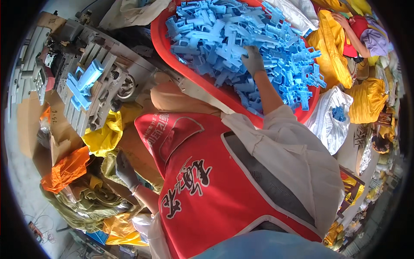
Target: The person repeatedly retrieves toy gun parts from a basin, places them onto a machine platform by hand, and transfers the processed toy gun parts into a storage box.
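My right hand (253, 61), in a grey glove, reaches over a large red tub (161, 43) heaped with blue plastic toy pistols (284, 64). Its fingers are closed on the grip end of one pale blue toy pistol (233, 46) on top of the heap. My left hand (124, 169), gloved in grey too, hangs low at my left side. Its fingers stretch out and hold nothing, near olive cloth sacking and a yellow bag. Two more light blue pieces, one a toy pistol (92, 75), lie on the slatted metal table of a machine at the left.
The grey machine (79, 114) has a handwheel (127, 86) facing my knees. Cardboard (64, 134), an orange bag (67, 170) and a yellow bag (103, 134) crowd its foot. A white sack (330, 125) and yellow sacks stand right of the tub. Another person's arm (355, 41) shows top right.
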A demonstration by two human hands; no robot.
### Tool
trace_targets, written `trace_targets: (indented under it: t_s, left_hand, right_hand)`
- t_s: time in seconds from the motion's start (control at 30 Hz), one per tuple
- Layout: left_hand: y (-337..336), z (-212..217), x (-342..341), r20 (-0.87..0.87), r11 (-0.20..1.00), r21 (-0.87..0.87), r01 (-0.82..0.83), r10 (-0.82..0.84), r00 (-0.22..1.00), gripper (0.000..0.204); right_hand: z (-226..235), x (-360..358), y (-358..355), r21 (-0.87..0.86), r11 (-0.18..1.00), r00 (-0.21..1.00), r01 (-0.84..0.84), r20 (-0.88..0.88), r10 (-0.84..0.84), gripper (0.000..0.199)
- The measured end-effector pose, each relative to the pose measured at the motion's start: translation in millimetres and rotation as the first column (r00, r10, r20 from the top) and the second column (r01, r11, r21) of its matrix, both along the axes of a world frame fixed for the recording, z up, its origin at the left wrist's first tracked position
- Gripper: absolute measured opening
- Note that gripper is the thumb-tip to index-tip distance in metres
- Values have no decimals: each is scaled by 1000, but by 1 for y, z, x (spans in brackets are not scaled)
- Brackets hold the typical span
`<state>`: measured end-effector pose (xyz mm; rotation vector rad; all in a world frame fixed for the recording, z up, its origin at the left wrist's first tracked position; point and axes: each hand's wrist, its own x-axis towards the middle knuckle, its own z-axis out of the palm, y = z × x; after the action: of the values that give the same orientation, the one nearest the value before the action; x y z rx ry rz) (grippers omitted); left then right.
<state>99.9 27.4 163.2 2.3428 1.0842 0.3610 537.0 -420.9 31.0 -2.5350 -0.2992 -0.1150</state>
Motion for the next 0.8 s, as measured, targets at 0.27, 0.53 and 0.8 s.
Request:
trace_targets:
  t_s: [0.27, 0.53, 0.8]
  left_hand:
    - [9, 26, 24, 186, 985, 174, -11, -22, 982, 24]
    - [26, 115, 80, 363, 896, 440, -58, -119, 924, 23]
    - [49, 154, 152, 311, 915, 324, 239, -341, 887, 37]
  right_hand:
    - [16, -52, -3, 187, 964, 981, -187, -21, 194, 37]
    - [167, -54, 78, -29, 956, 956, -293, 20, 294, 30]
    - [173, -57, 122, 368, 834, 912, -411, 171, 374, 33]
